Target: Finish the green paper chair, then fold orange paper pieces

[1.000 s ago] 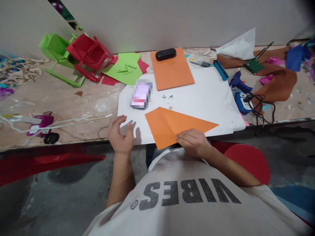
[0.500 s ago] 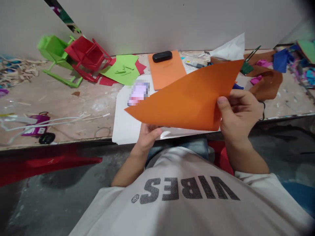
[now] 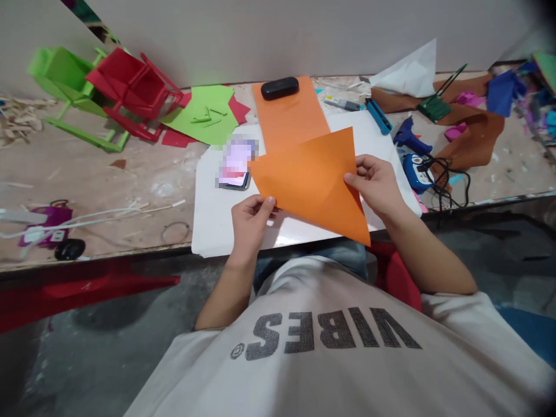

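Note:
Between my two hands is a sheet of orange paper (image 3: 315, 182), held slightly tilted over a white board (image 3: 212, 223). My left hand (image 3: 254, 217) pinches its lower left edge, thumb on top and fingers partly hidden below. On the right edge, my right hand (image 3: 376, 179) grips the sheet between thumb and fingers. A phone (image 3: 237, 165) with a blurred screen lies on the board just left of the sheet. Behind it, a second orange sheet (image 3: 289, 119) lies flat with a black case (image 3: 280, 88) on its far end.
Green (image 3: 65, 95) and red (image 3: 134, 87) miniature rocking chairs stand at the left. A green sheet (image 3: 204, 110) holds small offcuts. At right lie a teal stapler (image 3: 379, 116), a blue glue gun (image 3: 410, 138), a cutter knife (image 3: 343, 103) and black cables (image 3: 449, 182). A purple motorised piece (image 3: 50, 226) sits front left.
The orange sheet has been lowered and flattened from its raised, curled position. My right hand has moved left and slightly down with it; the glue gun and stapler now show.

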